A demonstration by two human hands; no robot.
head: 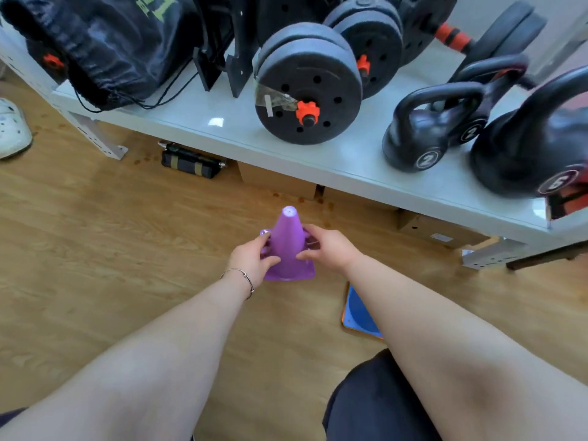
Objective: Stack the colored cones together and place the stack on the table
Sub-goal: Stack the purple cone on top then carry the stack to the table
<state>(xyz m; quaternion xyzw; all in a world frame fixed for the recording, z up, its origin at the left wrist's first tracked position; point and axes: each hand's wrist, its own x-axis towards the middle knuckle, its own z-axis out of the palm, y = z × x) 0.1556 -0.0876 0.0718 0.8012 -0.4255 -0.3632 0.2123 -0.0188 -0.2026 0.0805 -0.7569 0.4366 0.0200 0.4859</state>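
Observation:
A purple cone [289, 243] stands upright between both hands, above the wooden floor in front of the table. My left hand [253, 261] grips its lower left side and base. My right hand [327, 249] grips its lower right side. A blue cone base with an orange edge [358, 313] shows on the floor below my right forearm, mostly hidden by the arm. The white table [222, 122] lies beyond the cone.
Black dumbbells [308, 87] and kettlebells [426, 135] crowd the table, with a black bag [105, 43] at its left. Cardboard boxes [276, 179] and a black strap bundle [191, 160] sit under it. A white shoe [12, 128] is at far left.

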